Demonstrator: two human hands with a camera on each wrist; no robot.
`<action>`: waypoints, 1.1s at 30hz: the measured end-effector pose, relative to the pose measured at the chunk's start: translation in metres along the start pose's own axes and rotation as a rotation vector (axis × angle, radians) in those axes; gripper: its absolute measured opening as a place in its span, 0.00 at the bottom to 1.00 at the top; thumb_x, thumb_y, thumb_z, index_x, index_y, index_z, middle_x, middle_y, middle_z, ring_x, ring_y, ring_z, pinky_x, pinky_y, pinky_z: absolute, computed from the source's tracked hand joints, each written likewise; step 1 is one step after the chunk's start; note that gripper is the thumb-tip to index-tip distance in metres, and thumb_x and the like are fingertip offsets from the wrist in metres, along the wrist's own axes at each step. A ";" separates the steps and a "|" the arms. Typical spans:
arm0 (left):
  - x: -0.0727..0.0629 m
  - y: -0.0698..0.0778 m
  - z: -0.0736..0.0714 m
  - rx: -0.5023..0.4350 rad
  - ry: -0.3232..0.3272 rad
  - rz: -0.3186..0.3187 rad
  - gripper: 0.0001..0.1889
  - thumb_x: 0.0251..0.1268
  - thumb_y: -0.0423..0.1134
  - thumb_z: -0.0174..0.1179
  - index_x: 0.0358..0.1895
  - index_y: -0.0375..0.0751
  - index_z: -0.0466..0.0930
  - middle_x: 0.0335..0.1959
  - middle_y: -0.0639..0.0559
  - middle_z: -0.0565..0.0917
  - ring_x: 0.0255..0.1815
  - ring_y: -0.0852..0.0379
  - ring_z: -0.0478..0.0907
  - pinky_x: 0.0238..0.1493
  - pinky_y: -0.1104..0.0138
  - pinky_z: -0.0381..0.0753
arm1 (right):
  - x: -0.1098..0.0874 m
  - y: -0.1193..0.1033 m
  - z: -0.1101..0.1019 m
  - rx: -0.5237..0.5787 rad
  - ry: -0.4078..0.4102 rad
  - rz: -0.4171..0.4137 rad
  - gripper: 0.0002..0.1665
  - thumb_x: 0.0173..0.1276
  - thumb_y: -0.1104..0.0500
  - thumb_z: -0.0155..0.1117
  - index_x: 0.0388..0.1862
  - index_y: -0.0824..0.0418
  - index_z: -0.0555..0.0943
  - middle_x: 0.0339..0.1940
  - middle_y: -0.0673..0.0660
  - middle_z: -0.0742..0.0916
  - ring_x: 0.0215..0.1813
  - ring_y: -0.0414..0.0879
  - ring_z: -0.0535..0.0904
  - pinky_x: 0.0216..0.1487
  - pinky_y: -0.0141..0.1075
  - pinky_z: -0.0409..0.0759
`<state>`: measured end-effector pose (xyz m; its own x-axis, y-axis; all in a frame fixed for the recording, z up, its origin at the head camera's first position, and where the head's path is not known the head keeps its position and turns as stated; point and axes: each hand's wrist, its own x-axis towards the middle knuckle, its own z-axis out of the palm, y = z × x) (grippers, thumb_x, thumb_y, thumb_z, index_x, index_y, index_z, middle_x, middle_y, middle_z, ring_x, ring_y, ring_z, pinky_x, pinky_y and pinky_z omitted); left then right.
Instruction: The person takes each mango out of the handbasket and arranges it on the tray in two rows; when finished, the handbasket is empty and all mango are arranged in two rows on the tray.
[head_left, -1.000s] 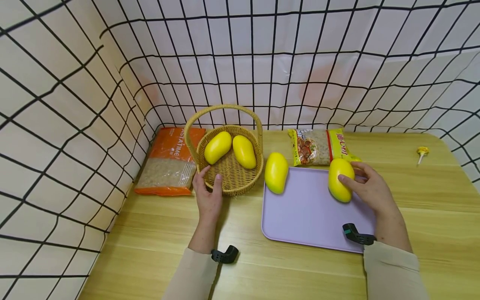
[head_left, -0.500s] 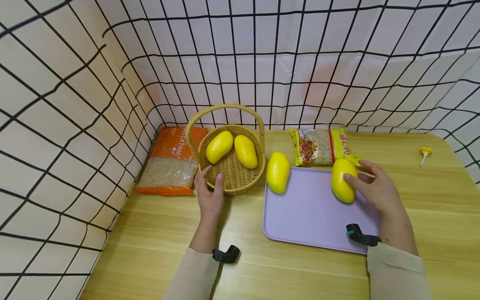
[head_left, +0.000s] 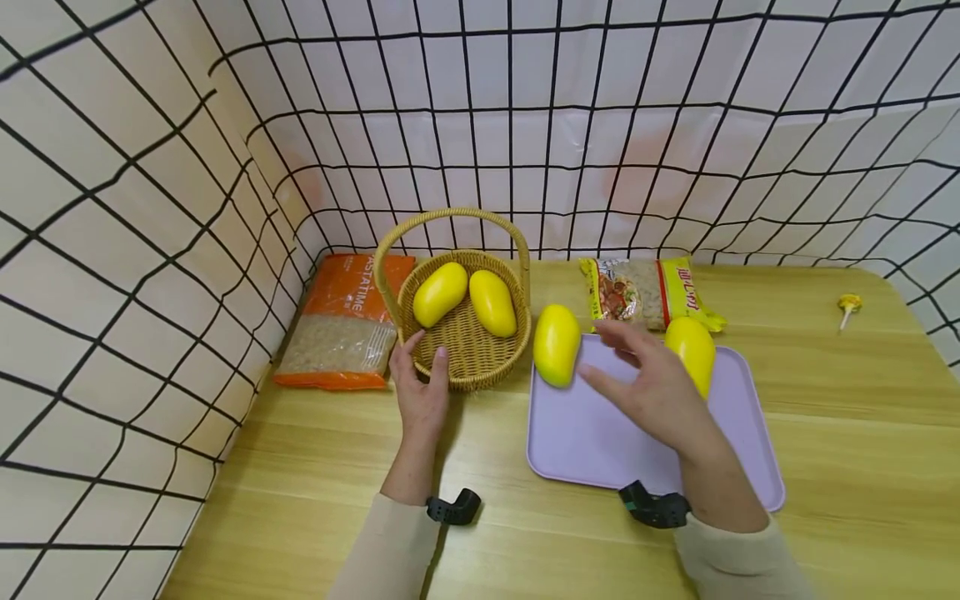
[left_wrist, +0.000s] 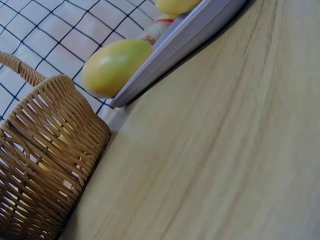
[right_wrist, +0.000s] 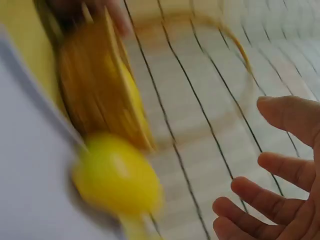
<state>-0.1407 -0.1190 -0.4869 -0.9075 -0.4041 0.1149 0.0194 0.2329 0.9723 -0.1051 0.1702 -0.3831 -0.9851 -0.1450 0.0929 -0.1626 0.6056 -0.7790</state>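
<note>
My left hand (head_left: 422,398) grips the near left rim of a wicker basket (head_left: 480,379), with thumb and fingertips at the rim. Two yellow mangoes (head_left: 439,295) lie in the basket. My right hand (head_left: 654,392) is over the lilac tray (head_left: 585,450), fingers spread and nothing held. To its left, one mango (head_left: 557,345) lies at the tray's far left corner. Another mango (head_left: 692,352) is on the tray's far right part, partly hidden behind the hand. In the right wrist view, my bare fingers (right_wrist: 285,200) are apart from the blurred mango (right_wrist: 120,175).
An orange pasta bag (head_left: 337,325) lies left of the basket, by the grid-patterned wall (head_left: 480,108). Beyond the tray is a yellow food packet (head_left: 648,292). A lollipop (head_left: 849,308) rests far right on the wooden table (head_left: 862,433).
My right hand has let go of the right-hand mango and moved left over the tray towards the other mango. My left hand stays at the basket.
</note>
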 end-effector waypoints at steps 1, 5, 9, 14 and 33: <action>0.000 0.000 0.000 0.001 0.000 0.002 0.23 0.73 0.47 0.61 0.68 0.49 0.72 0.81 0.42 0.55 0.84 0.39 0.49 0.80 0.40 0.49 | 0.003 -0.007 0.012 0.007 -0.022 -0.022 0.38 0.68 0.46 0.71 0.73 0.55 0.71 0.70 0.61 0.78 0.70 0.61 0.75 0.70 0.58 0.74; 0.001 0.001 -0.001 0.005 0.005 0.002 0.23 0.73 0.47 0.61 0.68 0.50 0.72 0.81 0.42 0.54 0.84 0.39 0.48 0.81 0.39 0.49 | 0.015 -0.031 0.057 0.024 -0.071 -0.053 0.40 0.67 0.43 0.72 0.75 0.49 0.70 0.73 0.56 0.76 0.73 0.59 0.72 0.70 0.61 0.72; 0.002 0.000 -0.001 0.009 0.013 0.016 0.23 0.73 0.47 0.61 0.68 0.49 0.72 0.81 0.41 0.55 0.83 0.39 0.49 0.80 0.40 0.50 | 0.036 -0.046 0.089 0.054 -0.043 -0.023 0.44 0.66 0.40 0.71 0.77 0.47 0.67 0.77 0.55 0.71 0.78 0.58 0.66 0.74 0.63 0.67; 0.002 0.000 -0.001 0.008 0.015 0.034 0.23 0.73 0.46 0.62 0.68 0.47 0.73 0.80 0.40 0.57 0.83 0.39 0.52 0.80 0.41 0.52 | 0.074 -0.054 0.115 0.082 0.072 -0.007 0.44 0.66 0.43 0.72 0.78 0.49 0.66 0.78 0.56 0.70 0.78 0.59 0.66 0.75 0.60 0.67; 0.001 0.000 -0.002 0.001 0.008 0.044 0.23 0.74 0.46 0.61 0.68 0.48 0.73 0.79 0.39 0.57 0.83 0.37 0.51 0.80 0.40 0.51 | 0.142 -0.052 0.141 -0.099 -0.009 0.020 0.48 0.67 0.44 0.72 0.81 0.52 0.62 0.83 0.62 0.62 0.83 0.58 0.59 0.79 0.56 0.62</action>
<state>-0.1411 -0.1208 -0.4864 -0.9026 -0.3999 0.1594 0.0590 0.2518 0.9660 -0.2288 0.0079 -0.4171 -0.9876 -0.1393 0.0720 -0.1484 0.6825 -0.7156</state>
